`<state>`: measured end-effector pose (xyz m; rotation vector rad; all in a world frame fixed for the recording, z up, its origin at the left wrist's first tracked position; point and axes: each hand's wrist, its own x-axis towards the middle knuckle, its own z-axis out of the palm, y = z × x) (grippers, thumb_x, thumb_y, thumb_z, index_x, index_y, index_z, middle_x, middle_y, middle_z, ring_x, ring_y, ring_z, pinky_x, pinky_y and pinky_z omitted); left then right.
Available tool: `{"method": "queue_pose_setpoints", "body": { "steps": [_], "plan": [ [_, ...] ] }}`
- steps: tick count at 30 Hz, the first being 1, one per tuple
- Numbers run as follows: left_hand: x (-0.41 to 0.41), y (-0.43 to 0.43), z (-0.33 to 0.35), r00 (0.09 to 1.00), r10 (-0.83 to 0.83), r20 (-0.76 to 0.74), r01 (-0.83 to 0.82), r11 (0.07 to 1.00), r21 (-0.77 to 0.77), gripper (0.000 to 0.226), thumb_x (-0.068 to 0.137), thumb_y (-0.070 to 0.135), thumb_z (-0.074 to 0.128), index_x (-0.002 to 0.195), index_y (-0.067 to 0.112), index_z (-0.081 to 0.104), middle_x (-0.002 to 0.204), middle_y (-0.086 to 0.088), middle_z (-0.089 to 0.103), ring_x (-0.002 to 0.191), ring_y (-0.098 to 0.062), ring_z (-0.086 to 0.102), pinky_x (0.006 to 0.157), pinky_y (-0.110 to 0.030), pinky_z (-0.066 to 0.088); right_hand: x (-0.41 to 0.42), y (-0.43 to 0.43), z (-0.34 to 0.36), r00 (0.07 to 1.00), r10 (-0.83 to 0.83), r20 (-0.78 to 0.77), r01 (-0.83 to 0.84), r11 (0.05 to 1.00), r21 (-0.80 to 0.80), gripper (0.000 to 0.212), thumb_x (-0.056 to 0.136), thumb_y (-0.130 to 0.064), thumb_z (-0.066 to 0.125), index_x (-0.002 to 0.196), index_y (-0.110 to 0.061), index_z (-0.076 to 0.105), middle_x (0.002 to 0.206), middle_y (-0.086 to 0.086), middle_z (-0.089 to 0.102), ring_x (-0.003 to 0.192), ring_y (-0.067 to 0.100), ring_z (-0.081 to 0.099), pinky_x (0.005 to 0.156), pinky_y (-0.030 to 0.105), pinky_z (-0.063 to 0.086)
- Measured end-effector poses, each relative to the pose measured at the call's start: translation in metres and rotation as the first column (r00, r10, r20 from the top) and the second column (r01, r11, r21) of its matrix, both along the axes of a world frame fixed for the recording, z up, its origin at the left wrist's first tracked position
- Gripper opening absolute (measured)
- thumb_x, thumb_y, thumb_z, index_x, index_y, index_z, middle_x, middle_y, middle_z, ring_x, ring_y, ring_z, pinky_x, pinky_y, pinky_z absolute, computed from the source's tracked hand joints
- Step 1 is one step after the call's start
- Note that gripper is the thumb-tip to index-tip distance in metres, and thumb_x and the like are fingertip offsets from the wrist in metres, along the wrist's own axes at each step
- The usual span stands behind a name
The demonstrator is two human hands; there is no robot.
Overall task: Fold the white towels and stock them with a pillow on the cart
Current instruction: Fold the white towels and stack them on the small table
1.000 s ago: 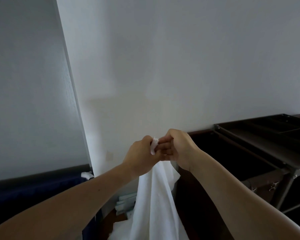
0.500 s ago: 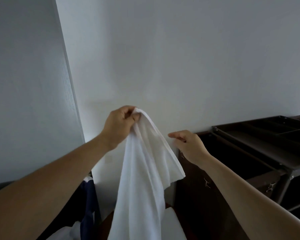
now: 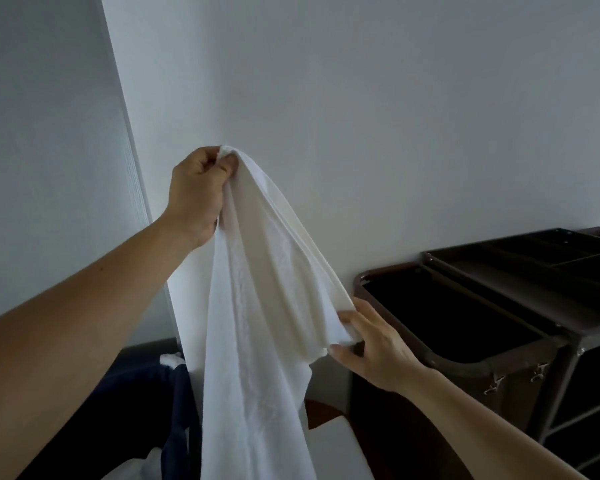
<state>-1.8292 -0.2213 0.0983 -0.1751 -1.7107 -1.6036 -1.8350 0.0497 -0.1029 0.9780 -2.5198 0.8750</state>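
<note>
So, holding up a white towel (image 3: 257, 323) left of the cart (image 3: 499, 306), higher than its top tray. Gripping one bunched corner in the left hand (image 3: 198, 192), fingers and thumb curled tight round the cloth, highest point of the whole thing. Pinching a lower edge with the right hand (image 3: 374, 351), thumb underneath and fingers on top, only lightly bent, just beside the cart's near corner; touching it or not, can't tell. Drapes in long folds from the raised corner down to that pinch, then hangs straight down and runs out of view, all of it left of the cart. As for the cart: dark brown, open bin at the near end, divided tray behind, pushed up against the pale wall (image 3: 361, 116). Further left of the cart and lower, some dark blue fabric (image 3: 146, 410); just below its near corner, something white and flat (image 3: 329, 445), no idea what.
</note>
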Motion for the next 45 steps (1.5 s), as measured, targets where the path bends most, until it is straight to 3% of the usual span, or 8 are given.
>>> {"method": "queue_pose_setpoints", "body": {
  "steps": [8,12,15,22,28,34,40,45],
  "plan": [
    [0.002,-0.026,-0.004,1.000,0.004,0.023,-0.005,0.999,0.049,0.005,0.093,0.021,0.068,0.094,0.025,0.071,0.103,0.001,0.069,0.100,-0.014,0.065,0.098,-0.034,0.053,0.001,0.012,0.000,0.985,0.101,-0.142,-0.098,0.995,0.028,0.024,0.094,-0.032,0.067,0.114,-0.020,0.074,0.122,-0.011,0.062,0.099,0.001,0.062,0.079,0.005,0.049],
    [0.003,-0.035,-0.009,0.999,0.001,0.037,-0.005,0.995,0.099,0.004,0.093,0.019,0.068,0.096,0.022,0.071,0.105,-0.002,0.068,0.100,-0.016,0.065,0.100,-0.038,0.053,0.004,0.014,0.013,0.961,0.046,-0.272,-0.066,0.996,-0.062,0.013,0.086,-0.019,0.077,0.094,-0.008,0.076,0.108,-0.001,0.069,0.079,-0.020,0.052,0.066,-0.006,0.036],
    [0.003,-0.037,-0.011,0.999,0.004,0.038,-0.009,0.991,0.132,0.005,0.094,0.018,0.068,0.097,0.020,0.070,0.103,-0.001,0.068,0.098,-0.015,0.065,0.098,-0.037,0.054,0.006,0.012,0.015,0.949,0.010,-0.316,-0.051,0.991,-0.122,0.020,0.082,-0.013,0.080,0.099,-0.008,0.072,0.095,-0.019,0.059,0.080,-0.026,0.049,0.063,-0.008,0.032],
    [0.003,-0.028,-0.015,0.999,-0.015,0.047,0.011,0.995,0.095,0.005,0.095,0.020,0.067,0.099,0.021,0.070,0.106,-0.001,0.069,0.103,-0.016,0.065,0.102,-0.041,0.052,0.005,0.003,0.010,0.994,0.045,-0.096,-0.045,0.999,0.008,0.057,0.091,-0.033,0.071,0.136,-0.046,0.039,0.117,-0.020,0.055,0.074,-0.017,0.049,0.064,-0.002,0.041],
    [0.000,-0.023,-0.023,0.998,-0.018,0.055,0.016,0.999,0.051,0.006,0.095,0.020,0.067,0.099,0.022,0.070,0.105,-0.002,0.070,0.103,-0.018,0.065,0.103,-0.043,0.051,-0.001,0.000,0.019,0.991,0.111,0.077,-0.121,0.983,0.139,0.085,0.088,-0.041,0.069,0.140,-0.065,0.005,0.099,-0.034,0.041,0.092,-0.022,0.047,0.064,-0.002,0.040],
    [-0.001,-0.017,-0.029,0.997,-0.038,0.072,0.038,0.999,0.000,0.007,0.096,0.021,0.065,0.099,0.023,0.070,0.103,0.001,0.071,0.102,-0.015,0.066,0.101,-0.040,0.052,-0.003,-0.004,0.020,0.988,0.110,0.107,-0.128,0.977,0.173,0.081,0.084,-0.048,0.070,0.139,-0.065,0.012,0.108,-0.054,0.032,0.102,-0.020,0.044,0.069,-0.003,0.040],
    [-0.002,-0.022,-0.027,0.998,-0.041,0.052,0.042,0.999,-0.018,0.006,0.093,0.025,0.068,0.096,0.026,0.072,0.099,0.005,0.073,0.099,-0.012,0.067,0.098,-0.035,0.054,-0.007,-0.007,0.019,0.989,0.054,0.135,-0.084,0.970,0.227,0.042,0.088,-0.046,0.068,0.124,-0.026,0.063,0.104,-0.023,0.049,0.095,0.005,0.055,0.081,0.017,0.045],
    [-0.005,-0.056,-0.025,0.997,0.030,0.065,-0.029,0.999,-0.026,0.006,0.085,0.032,0.071,0.091,0.030,0.073,0.095,0.005,0.071,0.094,-0.014,0.066,0.099,-0.043,0.054,-0.007,0.017,0.009,0.993,0.044,0.106,-0.065,0.977,0.201,0.017,0.093,-0.047,0.063,0.101,-0.032,0.067,0.091,-0.023,0.055,0.081,-0.002,0.059,0.066,0.011,0.047]
  ]
}}
